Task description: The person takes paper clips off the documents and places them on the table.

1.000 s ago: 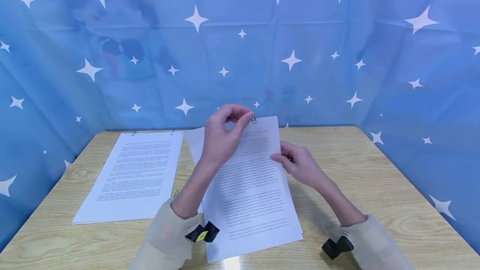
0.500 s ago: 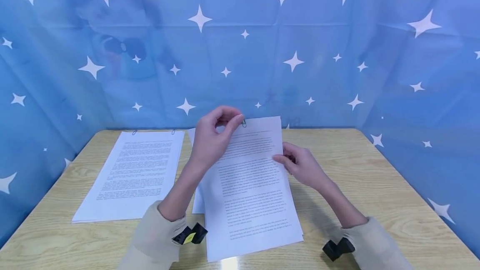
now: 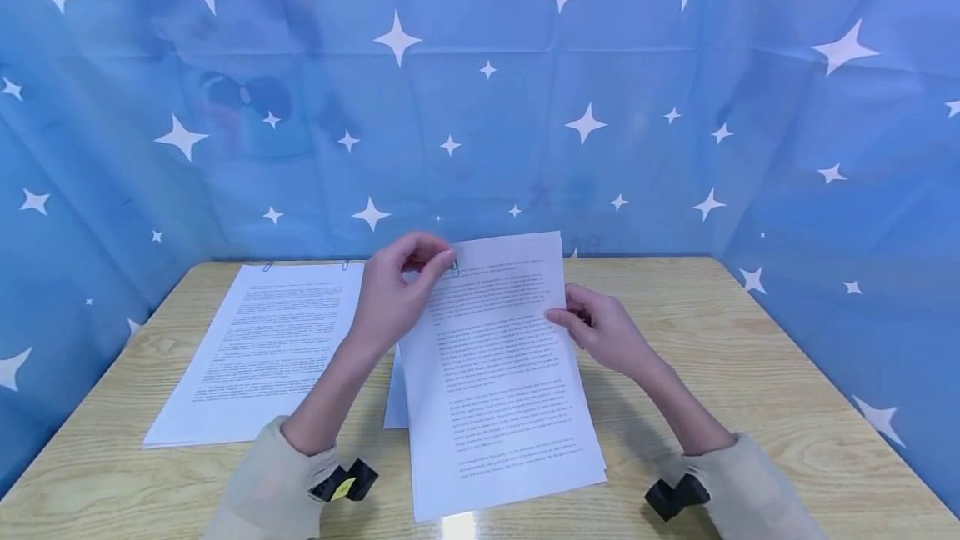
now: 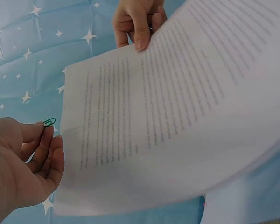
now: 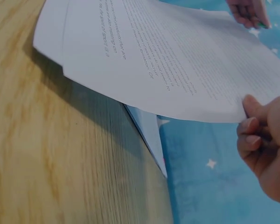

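Observation:
Between its thumb and index finger my left hand (image 3: 397,286) pinches a green paper clip (image 4: 49,122). In the left wrist view the clip is close to the top edge of some printed sheets (image 3: 495,373), with background showing between them. My right hand (image 3: 603,327) grips these sheets at their right edge, thumb in front and fingers behind. The sheets are tilted up, their lower end towards me, and more than one layer shows at the bottom right corner. In the right wrist view the held paper (image 5: 177,60) bows between the two hands.
On the left of the wooden table (image 3: 675,407) lies a printed stack (image 3: 255,340) with two paper clips at its top edge. Another white sheet (image 3: 397,398) lies partly hidden behind the held ones. A blue star-patterned cloth (image 3: 480,107) hangs behind the table.
My left hand has moved left and slightly down along the top of the sheets, carrying the paper clip towards their top left corner. The right hand keeps its grip in almost the same place.

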A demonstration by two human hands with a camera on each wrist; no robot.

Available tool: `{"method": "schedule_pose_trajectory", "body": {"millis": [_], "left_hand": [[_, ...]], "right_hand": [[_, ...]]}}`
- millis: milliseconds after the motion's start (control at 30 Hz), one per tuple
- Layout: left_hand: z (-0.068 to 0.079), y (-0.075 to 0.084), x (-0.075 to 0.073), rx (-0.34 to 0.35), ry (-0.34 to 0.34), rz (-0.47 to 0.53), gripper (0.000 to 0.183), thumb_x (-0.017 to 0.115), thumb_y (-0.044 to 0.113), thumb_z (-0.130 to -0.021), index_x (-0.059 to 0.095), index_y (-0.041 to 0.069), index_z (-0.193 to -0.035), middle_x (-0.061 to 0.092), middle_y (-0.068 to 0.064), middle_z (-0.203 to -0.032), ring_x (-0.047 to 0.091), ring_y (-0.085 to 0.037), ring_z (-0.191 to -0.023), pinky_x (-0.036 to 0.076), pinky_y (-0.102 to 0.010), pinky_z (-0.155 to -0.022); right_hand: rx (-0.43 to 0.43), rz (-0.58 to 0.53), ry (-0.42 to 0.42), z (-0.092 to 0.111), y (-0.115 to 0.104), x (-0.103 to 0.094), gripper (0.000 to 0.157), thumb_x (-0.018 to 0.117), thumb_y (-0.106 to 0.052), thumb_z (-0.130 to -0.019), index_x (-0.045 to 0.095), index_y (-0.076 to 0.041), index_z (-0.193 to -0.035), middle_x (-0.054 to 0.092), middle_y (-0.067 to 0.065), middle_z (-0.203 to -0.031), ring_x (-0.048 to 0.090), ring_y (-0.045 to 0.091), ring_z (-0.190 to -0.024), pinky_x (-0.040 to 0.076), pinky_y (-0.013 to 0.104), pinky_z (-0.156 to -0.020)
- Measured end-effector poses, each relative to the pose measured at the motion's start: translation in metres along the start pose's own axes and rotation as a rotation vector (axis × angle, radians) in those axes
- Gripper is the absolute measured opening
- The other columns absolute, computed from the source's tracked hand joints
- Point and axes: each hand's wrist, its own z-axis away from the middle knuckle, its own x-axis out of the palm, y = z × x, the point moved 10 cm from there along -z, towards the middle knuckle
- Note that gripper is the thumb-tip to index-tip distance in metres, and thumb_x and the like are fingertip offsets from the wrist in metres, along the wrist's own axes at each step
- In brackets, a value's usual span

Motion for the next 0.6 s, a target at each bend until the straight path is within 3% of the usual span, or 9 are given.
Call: {"method": "schedule_pose_trajectory", "body": {"millis": [600], "left_hand": [[0.026, -0.038, -0.018, -0.101, -0.091, -0.131, 0.006, 0.072, 0.01, -0.095, 0.075, 0.007, -0.099, 0.071, -0.001, -0.09, 0.063, -0.016, -0.079, 0.051, -0.023, -0.072]], "right_hand": [[0.017, -0.017, -0.007, 0.0, 0.003, 0.0, 0.012, 0.063, -0.012, -0.101, 0.066, -0.007, -0.111, 0.048, -0.001, -0.062, 0.04, 0.013, -0.048, 0.03, 0.023, -0.046]]}}
